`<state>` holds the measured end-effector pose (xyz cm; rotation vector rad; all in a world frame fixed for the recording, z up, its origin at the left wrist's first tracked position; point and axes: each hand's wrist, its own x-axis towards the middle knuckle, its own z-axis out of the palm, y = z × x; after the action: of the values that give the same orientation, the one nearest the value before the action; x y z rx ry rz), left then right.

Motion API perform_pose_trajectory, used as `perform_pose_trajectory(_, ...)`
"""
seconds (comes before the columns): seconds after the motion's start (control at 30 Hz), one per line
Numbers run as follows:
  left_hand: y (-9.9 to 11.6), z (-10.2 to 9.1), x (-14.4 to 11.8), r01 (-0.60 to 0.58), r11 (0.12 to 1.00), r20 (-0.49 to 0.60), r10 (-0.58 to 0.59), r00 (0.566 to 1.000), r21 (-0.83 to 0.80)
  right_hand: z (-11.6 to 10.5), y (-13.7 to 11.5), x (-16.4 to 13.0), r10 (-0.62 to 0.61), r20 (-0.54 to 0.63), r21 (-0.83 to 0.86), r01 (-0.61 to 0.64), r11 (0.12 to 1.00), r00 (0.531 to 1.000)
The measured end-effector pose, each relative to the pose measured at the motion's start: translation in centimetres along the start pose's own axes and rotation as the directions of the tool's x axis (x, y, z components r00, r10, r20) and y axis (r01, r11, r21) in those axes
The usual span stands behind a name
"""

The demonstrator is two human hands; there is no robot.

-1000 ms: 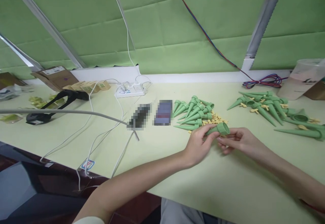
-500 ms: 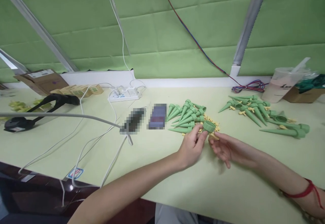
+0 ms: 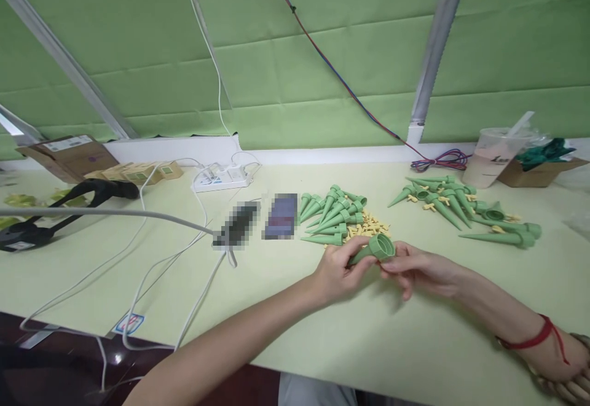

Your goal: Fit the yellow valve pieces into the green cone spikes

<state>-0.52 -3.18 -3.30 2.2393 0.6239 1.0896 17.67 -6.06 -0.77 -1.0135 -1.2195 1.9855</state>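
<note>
- Green quilted wall panels (image 3: 322, 43) crossed by slanting metal bars (image 3: 436, 43).
- White ledge (image 3: 313, 155) along the wall's foot.
- Pale yellow-green table (image 3: 322, 344) (dark front edge), evenly lit.

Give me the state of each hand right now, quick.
Left hand: closed on the green cone spike, gripping its tapered body.
Right hand: fingers at the spike's wide threaded end; whether it grips cannot be told.
</note>
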Motion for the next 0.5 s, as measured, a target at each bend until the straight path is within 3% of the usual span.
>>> perform_pose_trajectory(0.13,0.0,0.1,0.3,0.077,0.997,0.003,-0.077,0.997,0.031,0.4,0.1,0.4,-0.196,-0.182,-0.224,0.154,0.962,0.964)
perform_pose_trajectory(0.23,0.1,0.4,0.5,0.190,0.981,-0.024,-0.190,0.982,0.027,0.5,0.5,0.7,-0.385,-0.341,-0.459,0.205,0.864,0.858)
perform_pose_trajectory(0.3,0.1,0.4,0.6,0.241,0.971,-0.036,-0.241,0.970,-0.004,0.7,0.7,0.8,-0.444,-0.401,-0.504,0.211,0.837,0.801)
perform_pose_trajectory(0.37,0.1,0.3,0.7,0.261,0.962,-0.031,-0.264,0.964,-0.079,0.9,0.8,0.8,-0.398,-0.372,-0.414,0.234,0.880,0.839)
perform_pose_trajectory(0.43,0.1,0.1,0.9,0.273,0.946,-0.033,-0.283,0.959,-0.173,1.0,0.9,0.9,-0.317,-0.278,-0.238,0.255,0.937,0.907)
perform_pose_trajectory(0.5,-0.1,-0.1,1.1,0.271,0.933,-0.061,-0.293,0.954,-0.238,1.1,1.0,0.9,-0.267,-0.195,-0.044,0.263,0.964,0.944)
